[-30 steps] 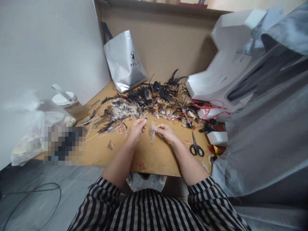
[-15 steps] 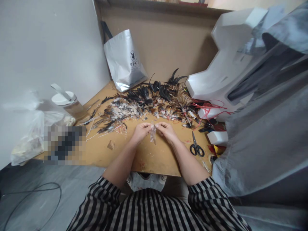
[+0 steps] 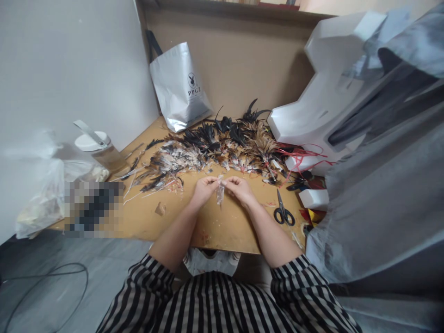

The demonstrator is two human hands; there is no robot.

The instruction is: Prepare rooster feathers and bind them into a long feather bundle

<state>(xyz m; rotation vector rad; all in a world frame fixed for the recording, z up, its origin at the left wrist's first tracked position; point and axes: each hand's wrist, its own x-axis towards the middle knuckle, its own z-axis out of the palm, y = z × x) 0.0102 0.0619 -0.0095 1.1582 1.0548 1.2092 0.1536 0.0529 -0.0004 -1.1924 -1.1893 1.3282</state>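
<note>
Between my two hands hangs a small strip of clear plastic (image 3: 220, 195), crinkled and see-through, above the tabletop. My left hand (image 3: 205, 190) pinches its upper end from the left, thumb against forefinger. From the other side my right hand (image 3: 240, 188) pinches the same end, fingertips almost meeting the left ones. Just beyond the hands lies a long heap of brown, black and white feathers (image 3: 225, 143), some tied with red thread. Black-handled scissors (image 3: 283, 213) rest right of my right hand, blades pointing away.
A silver bag (image 3: 178, 90) stands at the back. A lidded cup (image 3: 104, 148) and a plastic bag (image 3: 41, 203) are on the left. White foam-like pieces (image 3: 314, 199), red string (image 3: 312, 155) and grey cloth (image 3: 374, 208) border the right. A brown scrap (image 3: 160, 209) lies left.
The right fingertips have shifted slightly left, closer to the left ones. The plastic strip's hanging end has turned a little.
</note>
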